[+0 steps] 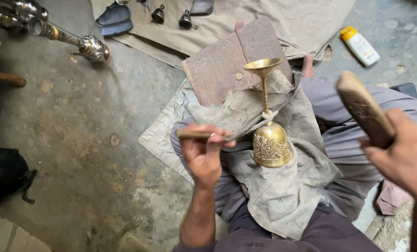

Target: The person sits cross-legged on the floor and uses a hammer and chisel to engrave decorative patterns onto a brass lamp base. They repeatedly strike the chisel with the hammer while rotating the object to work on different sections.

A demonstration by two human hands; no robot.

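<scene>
A concrete floor [92,135] runs under the whole scene, with a tan cloth sheet [283,18] spread across its far side. The seated person's lap is covered by a grey work cloth [283,186], and a reddish stone slab [222,65] lies just beyond the knees. A brass goblet-shaped piece [268,126] stands upside down on the work cloth between the legs, its engraved cup down and its flared foot up, with cord wrapped round the stem. The right hand [406,156] is raised at the right edge, fingers wrapped tight around a wooden mallet [364,108]. The left hand [203,154] pinches a thin chisel [203,135] between closed fingers, its tip just beside the cup. A white bottle with a yellow cap [360,45] lies on the floor, well apart.
</scene>
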